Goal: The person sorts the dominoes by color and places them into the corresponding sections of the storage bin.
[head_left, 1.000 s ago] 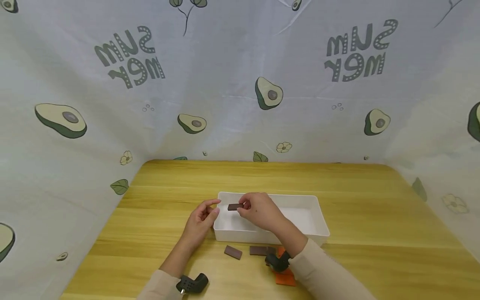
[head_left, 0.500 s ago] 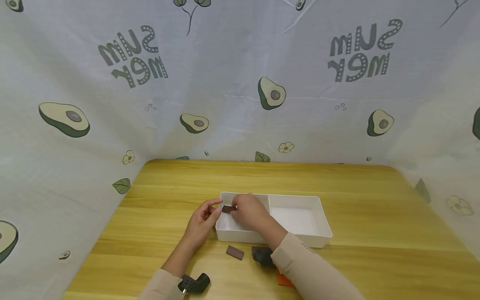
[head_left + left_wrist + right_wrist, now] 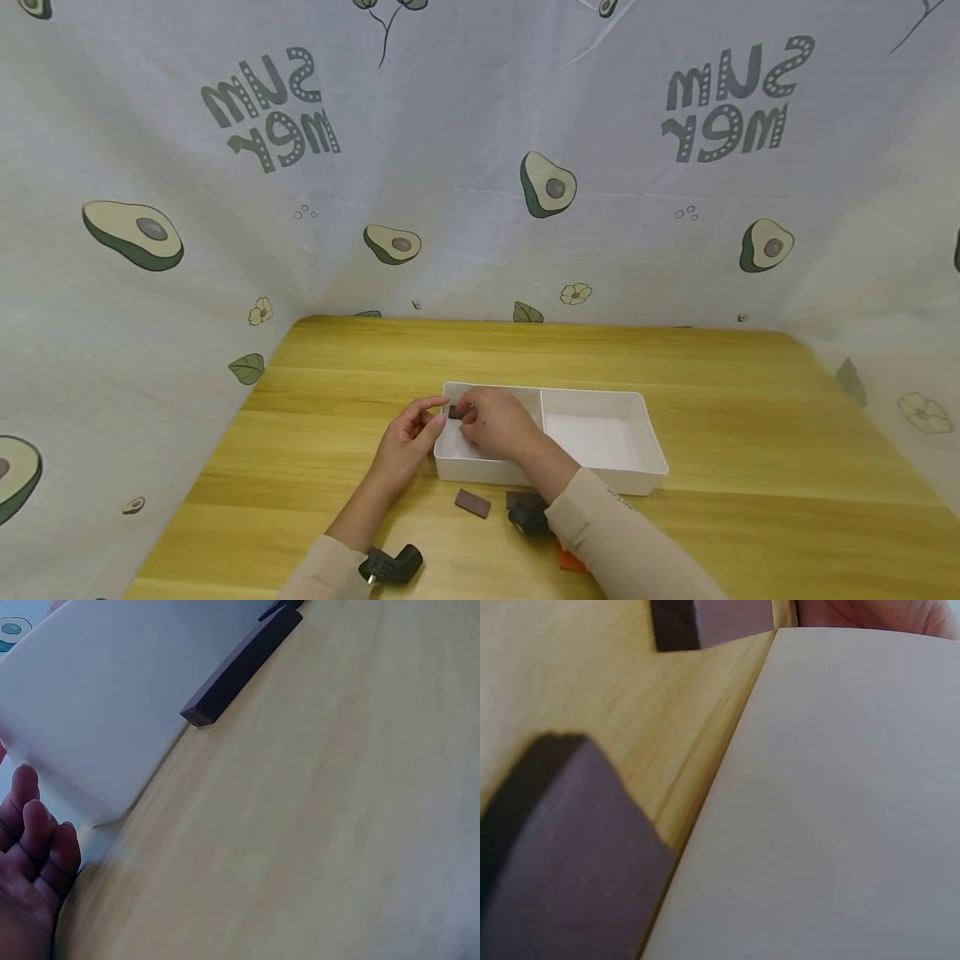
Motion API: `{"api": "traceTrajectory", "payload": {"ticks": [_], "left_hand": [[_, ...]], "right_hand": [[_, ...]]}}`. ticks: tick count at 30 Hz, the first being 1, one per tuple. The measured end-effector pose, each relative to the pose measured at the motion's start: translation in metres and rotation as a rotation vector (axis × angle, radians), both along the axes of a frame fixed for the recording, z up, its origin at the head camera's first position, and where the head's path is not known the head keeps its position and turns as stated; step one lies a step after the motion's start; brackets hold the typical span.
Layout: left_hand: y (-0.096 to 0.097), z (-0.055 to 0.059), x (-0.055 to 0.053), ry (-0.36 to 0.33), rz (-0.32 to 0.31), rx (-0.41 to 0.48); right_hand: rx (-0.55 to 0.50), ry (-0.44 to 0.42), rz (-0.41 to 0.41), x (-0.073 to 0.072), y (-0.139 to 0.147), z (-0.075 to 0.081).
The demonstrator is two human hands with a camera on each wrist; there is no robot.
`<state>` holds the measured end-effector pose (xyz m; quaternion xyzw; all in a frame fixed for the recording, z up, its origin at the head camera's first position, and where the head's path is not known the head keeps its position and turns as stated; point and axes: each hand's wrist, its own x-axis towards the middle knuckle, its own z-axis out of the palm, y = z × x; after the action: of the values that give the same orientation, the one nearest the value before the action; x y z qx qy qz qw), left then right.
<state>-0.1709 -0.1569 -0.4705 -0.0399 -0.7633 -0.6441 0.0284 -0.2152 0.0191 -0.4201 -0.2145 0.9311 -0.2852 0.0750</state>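
My right hand (image 3: 497,423) reaches into the left compartment of a white divided box (image 3: 600,483). Its thumb and fingers pinch a small dark brown block (image 3: 454,412) near the left wall, and most of that block is hidden behind the fingers. At the left end of the box, my left hand (image 3: 405,442) has its thumb and forefinger right at the rim. Its other fingers are loosely bent beside the corner in the left wrist view. Another brown block (image 3: 472,502) lies on the table in front of the box.
Beneath my right wrist, a further dark block (image 3: 517,497) and an orange flat piece (image 3: 570,560) are partly covered by the sleeve and wrist camera. A divider (image 3: 542,408) separates the box's two compartments. A printed cloth (image 3: 465,267) hangs behind the wooden table (image 3: 337,483).
My right hand has moved left with the brown block, from above the box down into its left compartment. The left hand stays at the rim.
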Motion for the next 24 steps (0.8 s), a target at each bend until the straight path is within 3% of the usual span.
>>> {"api": "traceTrajectory", "payload": {"ticks": [8,13,19,24], "left_hand": [[0.001,0.0,0.0,0.004,-0.004,0.003],[0.002,-0.001,-0.001,0.007,-0.006,-0.002],[0.002,0.0,-0.001,0.004,0.001,-0.002],[0.001,0.0,0.0,0.02,0.014,-0.008]], "right_hand": [[-0.014,-0.017,-0.01,0.001,0.003,0.004],[-0.124,-0.083,-0.047,0.006,0.01,0.019],[-0.271,-0.067,-0.045,0.028,0.027,0.04],[-0.35,-0.067,-0.015,0.055,0.042,0.047]]}}
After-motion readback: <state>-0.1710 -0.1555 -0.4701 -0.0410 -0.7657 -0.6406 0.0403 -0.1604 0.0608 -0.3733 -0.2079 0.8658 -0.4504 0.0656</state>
